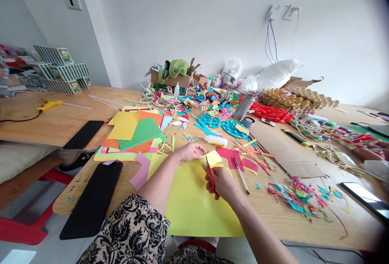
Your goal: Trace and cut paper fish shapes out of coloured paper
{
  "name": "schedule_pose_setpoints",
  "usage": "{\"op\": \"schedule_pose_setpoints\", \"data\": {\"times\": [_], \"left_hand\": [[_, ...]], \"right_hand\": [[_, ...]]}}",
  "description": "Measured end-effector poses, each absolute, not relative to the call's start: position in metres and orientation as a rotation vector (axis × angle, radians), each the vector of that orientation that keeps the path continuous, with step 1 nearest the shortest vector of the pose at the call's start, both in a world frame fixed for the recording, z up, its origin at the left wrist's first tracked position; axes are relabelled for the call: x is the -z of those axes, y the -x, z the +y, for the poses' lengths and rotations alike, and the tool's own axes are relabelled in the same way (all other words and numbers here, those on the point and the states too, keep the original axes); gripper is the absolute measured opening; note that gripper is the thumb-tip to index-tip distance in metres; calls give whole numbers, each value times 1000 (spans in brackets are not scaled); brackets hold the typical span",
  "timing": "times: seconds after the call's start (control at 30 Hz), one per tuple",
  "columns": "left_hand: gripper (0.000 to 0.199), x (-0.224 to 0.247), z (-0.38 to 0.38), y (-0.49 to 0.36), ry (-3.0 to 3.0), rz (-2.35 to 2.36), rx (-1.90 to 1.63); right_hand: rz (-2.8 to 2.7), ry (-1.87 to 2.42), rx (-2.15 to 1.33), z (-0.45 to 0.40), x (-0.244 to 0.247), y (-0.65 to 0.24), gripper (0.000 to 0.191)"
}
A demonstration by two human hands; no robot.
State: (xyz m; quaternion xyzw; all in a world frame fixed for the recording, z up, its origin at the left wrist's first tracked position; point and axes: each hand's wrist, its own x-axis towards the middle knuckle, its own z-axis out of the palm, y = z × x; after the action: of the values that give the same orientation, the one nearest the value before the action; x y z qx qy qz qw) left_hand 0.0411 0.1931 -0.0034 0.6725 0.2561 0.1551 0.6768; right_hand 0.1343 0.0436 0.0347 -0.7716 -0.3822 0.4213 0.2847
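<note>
- Right hand (216, 181): fingers curled through the handles of the scissors (212, 177); blades point away from the body, at the slip's near left edge.
- Left hand (190, 152): fingertips drawn together at the left edge of the slip (214, 157); cannot tell whether they pinch it.
- Slip: pale yellow, between the two hands' fingertips, just beyond the right fingers.
- Sheet (197, 211): larger, yellow, flat below both hands.
- Glue (216, 140): on its side, just beyond the fingertips.
- Pen (241, 176): right of the right fingers, near.
- Red paper (225, 156): beyond the right fingers, partly behind the slip.
- Green paper (141, 134): well left of the left fingers.
</note>
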Motion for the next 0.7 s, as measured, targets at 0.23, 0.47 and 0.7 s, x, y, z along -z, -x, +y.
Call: {"op": "schedule_pose_setpoints", "data": {"times": [0.23,0.47,0.7], "left_hand": [[33,1,191,-40,-1483,559,-319],[34,0,190,-39,-1511,576,-302],[38,-1,188,-39,-1524,583,-290]], "right_hand": [[-1216,2050,-1011,19,-47,-141,43],[-2137,2352,-343,-16,-55,-157,19],[-2321,2295,-346,-23,-48,-151,9]]}}
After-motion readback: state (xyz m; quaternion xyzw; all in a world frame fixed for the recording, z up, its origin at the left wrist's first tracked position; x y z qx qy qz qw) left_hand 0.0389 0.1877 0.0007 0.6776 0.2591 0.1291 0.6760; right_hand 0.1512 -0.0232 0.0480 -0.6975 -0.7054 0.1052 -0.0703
